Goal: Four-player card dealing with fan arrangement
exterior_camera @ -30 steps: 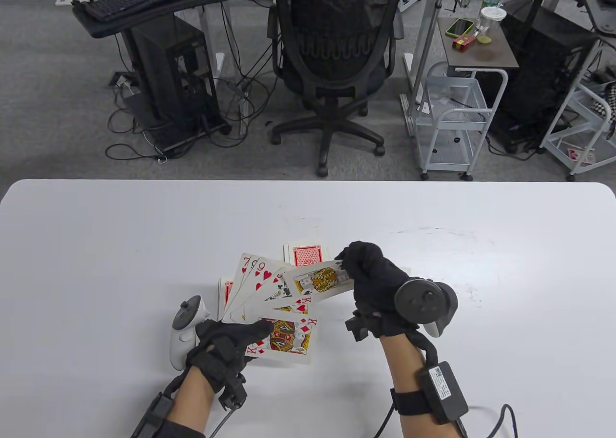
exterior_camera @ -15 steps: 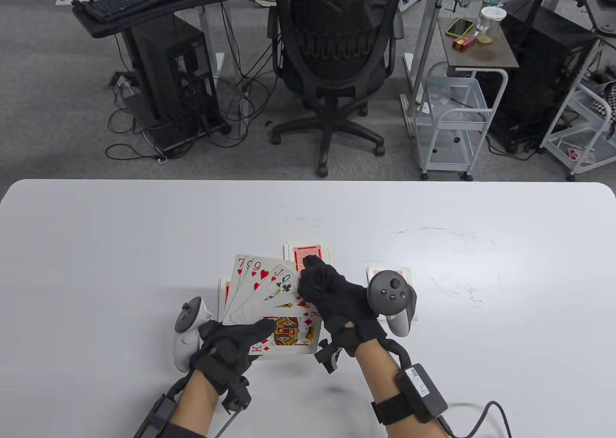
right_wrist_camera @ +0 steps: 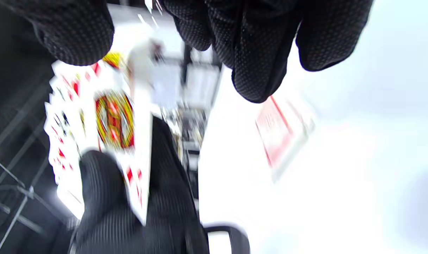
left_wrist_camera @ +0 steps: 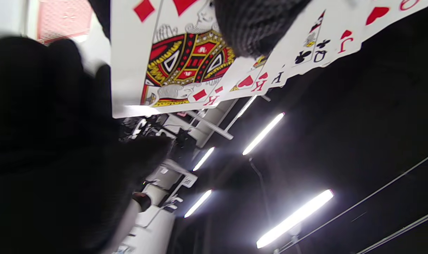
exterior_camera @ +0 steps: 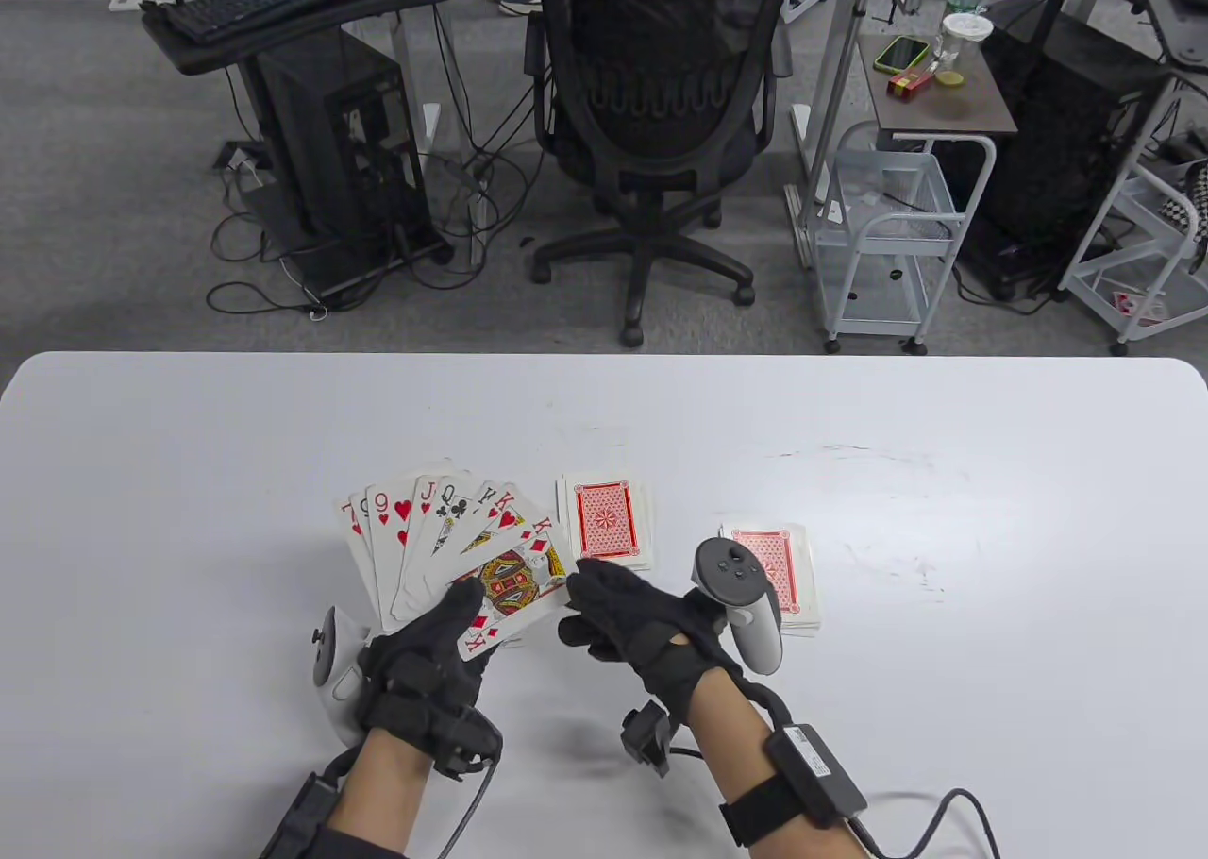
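1. near the front middle of the white surface (exterior_camera: 189, 481), the left hand (exterior_camera: 425, 670) grips a fan of face-up cards (exterior_camera: 444, 547), thumb pressed on the king of diamonds (exterior_camera: 510, 585) at the front.
2. the right hand (exterior_camera: 642, 628) hovers just right of the fan, fingers loosely curled, holding nothing.
3. two face-down red-backed piles lie on the surface: one (exterior_camera: 604, 519) just right of the fan, another (exterior_camera: 774, 571) further right, beside the right hand's tracker.

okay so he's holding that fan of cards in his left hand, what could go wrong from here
The left hand pinches the fan only at its lower corner, so cards could slip or the spread collapse. The right hand is beside the king of diamonds and could knock it. The face-down pile lies close by.
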`<state>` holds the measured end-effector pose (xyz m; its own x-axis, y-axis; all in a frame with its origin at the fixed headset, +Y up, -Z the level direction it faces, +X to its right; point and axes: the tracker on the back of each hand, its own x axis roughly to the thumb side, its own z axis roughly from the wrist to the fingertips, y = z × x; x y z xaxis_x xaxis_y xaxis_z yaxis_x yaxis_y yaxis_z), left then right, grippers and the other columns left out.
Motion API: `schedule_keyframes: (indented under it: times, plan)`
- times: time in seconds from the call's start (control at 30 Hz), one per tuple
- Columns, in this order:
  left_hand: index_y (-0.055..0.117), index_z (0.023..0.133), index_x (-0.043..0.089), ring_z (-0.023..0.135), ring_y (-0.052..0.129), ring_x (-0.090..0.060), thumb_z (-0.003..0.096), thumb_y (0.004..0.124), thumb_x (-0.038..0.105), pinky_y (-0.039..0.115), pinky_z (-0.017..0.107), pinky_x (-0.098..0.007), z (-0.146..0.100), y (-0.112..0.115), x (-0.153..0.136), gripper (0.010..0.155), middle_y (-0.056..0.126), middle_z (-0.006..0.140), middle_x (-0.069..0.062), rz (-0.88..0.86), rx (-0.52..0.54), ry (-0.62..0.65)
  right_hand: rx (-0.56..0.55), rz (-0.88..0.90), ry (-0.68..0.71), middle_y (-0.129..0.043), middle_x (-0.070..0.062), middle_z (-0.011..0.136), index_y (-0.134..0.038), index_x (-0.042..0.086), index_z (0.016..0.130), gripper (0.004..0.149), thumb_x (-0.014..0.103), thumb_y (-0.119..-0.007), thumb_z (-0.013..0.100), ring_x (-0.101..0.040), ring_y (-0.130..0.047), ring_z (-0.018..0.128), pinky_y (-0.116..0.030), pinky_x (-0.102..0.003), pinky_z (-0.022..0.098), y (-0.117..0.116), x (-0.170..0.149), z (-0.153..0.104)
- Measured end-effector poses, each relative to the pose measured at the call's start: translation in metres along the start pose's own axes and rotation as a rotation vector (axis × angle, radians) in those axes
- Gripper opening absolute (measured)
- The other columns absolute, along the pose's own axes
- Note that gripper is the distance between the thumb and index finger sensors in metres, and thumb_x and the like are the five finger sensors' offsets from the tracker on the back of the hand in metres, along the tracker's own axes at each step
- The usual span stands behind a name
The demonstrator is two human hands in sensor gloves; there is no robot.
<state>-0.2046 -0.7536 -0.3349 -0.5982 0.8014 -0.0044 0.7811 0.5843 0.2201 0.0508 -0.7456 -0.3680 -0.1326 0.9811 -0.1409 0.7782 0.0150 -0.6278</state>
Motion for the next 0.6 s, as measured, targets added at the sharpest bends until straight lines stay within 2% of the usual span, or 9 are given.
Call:
schedule_keyframes:
  times: [0.07,0.13,0.2,0.27,0.4,0.6]
  plan:
    - [0.054,0.103,0.047,0.098,0.082,-0.028,0.0560,0.078,0.027,0.076,0.069,-0.046,0.000,0.003,-0.002,0.056,0.070,0.107,0.014,-0.011,-0.024,0.003,0.028,0.041,0.041,-0.049,-0.032,0.103,-0.039,-0.001,0.109,0.078,0.051,-0.070,0.059,-0.048,-0.076,0.091,-0.059,-0.067,0.060,-0.009,0.001,0.005]
    - [0.053,0.103,0.046,0.098,0.082,-0.028,0.0556,0.077,0.029,0.077,0.068,-0.046,0.001,0.008,-0.007,0.056,0.070,0.107,0.013,-0.008,-0.053,-0.024,-0.025,0.090,0.117,-0.051,-0.030,0.103,-0.043,0.000,0.108,0.068,0.042,-0.067,0.060,-0.048,-0.077,0.091,-0.059,-0.068,0.060,-0.013,0.006,0.007]
    - [0.054,0.104,0.045,0.097,0.082,-0.029,0.0555,0.077,0.029,0.077,0.067,-0.047,0.001,0.015,-0.011,0.056,0.071,0.107,0.011,0.001,-0.092,-0.061,-0.093,0.098,0.187,-0.052,-0.029,0.103,-0.045,0.002,0.108,0.063,0.039,-0.064,0.060,-0.050,-0.075,0.091,-0.058,-0.069,0.060,-0.013,0.014,0.005]
    - [0.054,0.104,0.044,0.097,0.082,-0.029,0.0558,0.076,0.032,0.077,0.067,-0.046,0.002,0.021,-0.016,0.054,0.071,0.108,0.010,0.047,-0.139,-0.099,-0.126,0.057,0.230,-0.052,-0.027,0.104,-0.045,0.003,0.108,0.063,0.040,-0.062,0.060,-0.050,-0.074,0.092,-0.058,-0.069,0.060,-0.008,0.019,0.003]
    - [0.056,0.106,0.039,0.097,0.082,-0.031,0.0559,0.075,0.036,0.078,0.066,-0.047,0.002,0.028,-0.028,0.053,0.072,0.108,0.005,0.085,-0.184,-0.191,-0.114,-0.003,0.282,-0.044,-0.026,0.108,-0.039,0.007,0.111,0.066,0.042,-0.061,0.061,-0.054,-0.065,0.097,-0.053,-0.072,0.061,0.006,0.024,-0.001]
    - [0.064,0.105,0.029,0.090,0.089,-0.035,0.0547,0.075,0.043,0.083,0.061,-0.047,0.003,0.035,-0.040,0.053,0.078,0.105,0.000,0.180,-0.224,-0.284,-0.154,0.035,0.368,-0.048,-0.021,0.109,-0.039,0.010,0.111,0.068,0.043,-0.067,0.059,-0.049,-0.061,0.102,-0.051,-0.074,0.061,0.014,0.028,-0.004]
